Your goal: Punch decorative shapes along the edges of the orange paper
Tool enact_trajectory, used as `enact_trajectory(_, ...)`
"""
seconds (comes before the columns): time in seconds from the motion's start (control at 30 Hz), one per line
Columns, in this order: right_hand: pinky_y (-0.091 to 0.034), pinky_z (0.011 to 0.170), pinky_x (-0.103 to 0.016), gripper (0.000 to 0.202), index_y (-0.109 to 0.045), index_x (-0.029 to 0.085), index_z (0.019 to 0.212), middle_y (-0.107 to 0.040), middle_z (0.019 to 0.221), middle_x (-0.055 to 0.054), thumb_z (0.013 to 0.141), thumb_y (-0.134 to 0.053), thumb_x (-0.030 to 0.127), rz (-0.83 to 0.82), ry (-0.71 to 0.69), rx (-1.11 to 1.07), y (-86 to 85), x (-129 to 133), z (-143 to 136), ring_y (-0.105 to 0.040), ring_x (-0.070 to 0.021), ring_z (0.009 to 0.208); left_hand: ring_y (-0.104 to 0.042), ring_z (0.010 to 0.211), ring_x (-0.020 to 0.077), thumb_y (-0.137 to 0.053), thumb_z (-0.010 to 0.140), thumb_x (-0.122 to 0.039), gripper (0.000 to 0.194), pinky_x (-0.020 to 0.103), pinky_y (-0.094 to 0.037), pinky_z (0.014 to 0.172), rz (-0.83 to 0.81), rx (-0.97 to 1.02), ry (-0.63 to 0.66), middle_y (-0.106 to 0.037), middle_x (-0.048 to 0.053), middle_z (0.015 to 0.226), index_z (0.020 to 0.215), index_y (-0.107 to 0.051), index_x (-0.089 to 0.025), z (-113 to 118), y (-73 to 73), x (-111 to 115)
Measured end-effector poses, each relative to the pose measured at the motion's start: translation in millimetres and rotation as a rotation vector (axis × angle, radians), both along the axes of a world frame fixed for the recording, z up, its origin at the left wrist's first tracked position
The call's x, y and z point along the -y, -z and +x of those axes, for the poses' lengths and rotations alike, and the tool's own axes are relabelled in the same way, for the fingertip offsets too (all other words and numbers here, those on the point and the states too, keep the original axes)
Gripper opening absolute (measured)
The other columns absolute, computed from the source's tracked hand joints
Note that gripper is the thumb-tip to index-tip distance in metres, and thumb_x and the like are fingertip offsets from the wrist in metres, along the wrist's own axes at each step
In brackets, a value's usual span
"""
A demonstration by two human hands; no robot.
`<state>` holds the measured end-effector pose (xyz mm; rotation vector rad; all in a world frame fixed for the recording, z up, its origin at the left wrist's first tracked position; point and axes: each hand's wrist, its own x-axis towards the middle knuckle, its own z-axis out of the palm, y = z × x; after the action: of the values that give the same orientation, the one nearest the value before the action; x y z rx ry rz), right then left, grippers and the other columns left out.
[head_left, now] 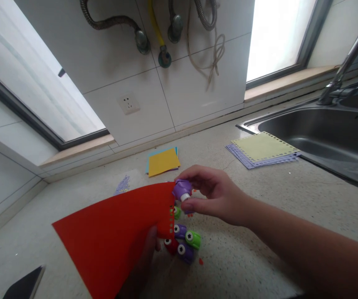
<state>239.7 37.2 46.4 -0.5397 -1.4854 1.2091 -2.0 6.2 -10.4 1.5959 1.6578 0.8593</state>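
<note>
A sheet of red paper (113, 224) is gripped along its lower right part by my left hand (144, 253), its thumb lying on top. Small punched holes run down the sheet's right edge. Closed around a purple craft punch (182, 189) is my right hand (213, 193); the punch sits at the sheet's upper right corner, and whether the paper is inside its slot I cannot tell. Below it on the counter lie several more punches: a green punch (193, 239), a purple punch (185, 251) and a red punch (171, 246). Part of the group is hidden behind the paper.
Yellow and blue paper squares (164, 162) lie near the wall. Pale yellow and lilac sheets with punched edges (262, 147) lie beside the steel sink (328, 137). Lilac paper bits (122, 185) are scattered behind the red sheet. A dark flat object (24, 284) lies at lower left.
</note>
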Motion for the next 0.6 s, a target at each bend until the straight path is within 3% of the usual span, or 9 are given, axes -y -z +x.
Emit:
enact_trajectory(0.17, -0.059, 0.060, -0.028, 0.039, -0.067, 0.019, 0.107, -0.066, 0.083, 0.000, 0.078, -0.087, 0.035, -0.175, -0.054, 0.036, 6.8, -7, -2, -0.064, -0.0125, 0.066, -0.054, 0.055, 0.0250, -0.058, 0.082, -0.060, 0.054, 0.036, -0.044, 0.056, 0.040, 0.077, -0.066, -0.055, 0.004, 0.048, 0.040, -0.047, -0.028, -3, 5.3, 4)
enact_trajectory(0.37, -0.056, 0.061, -0.025, 0.039, -0.065, 0.018, 0.104, -0.068, 0.086, 0.000, 0.077, -0.088, 0.036, -0.299, -0.136, 0.007, 17.1, -14, -8, -0.064, -0.0112, 0.068, -0.055, 0.055, 0.0256, -0.062, 0.078, -0.065, 0.052, 0.040, -0.046, 0.065, 0.137, -0.018, -0.100, -0.059, 0.005, 0.052, 0.042, -0.056, -0.029, -17, 9.6, 2)
enact_trajectory(0.5, -0.052, 0.057, -0.024, 0.041, -0.066, 0.019, 0.102, -0.069, 0.083, 0.000, 0.075, -0.088, 0.041, -0.369, -0.142, 0.003, 19.0, -16, -11, -0.063, -0.0112, 0.066, -0.054, 0.055, 0.0242, -0.062, 0.080, -0.059, 0.050, 0.040, -0.049, 0.070, 0.155, -0.019, -0.171, -0.057, 0.004, 0.051, 0.041, -0.053, -0.029, -10, 1.7, 6)
enact_trajectory(0.6, -0.051, 0.056, -0.024, 0.039, -0.066, 0.019, 0.100, -0.070, 0.082, 0.000, 0.075, -0.089, 0.039, -0.383, -0.136, -0.037, 18.8, -17, -12, -0.062, -0.0108, 0.064, -0.054, 0.053, 0.0224, -0.065, 0.081, -0.051, 0.045, 0.037, -0.051, 0.064, 0.103, 0.091, -0.140, -0.056, 0.002, 0.050, 0.043, -0.053, -0.029, -2, -6.7, 9)
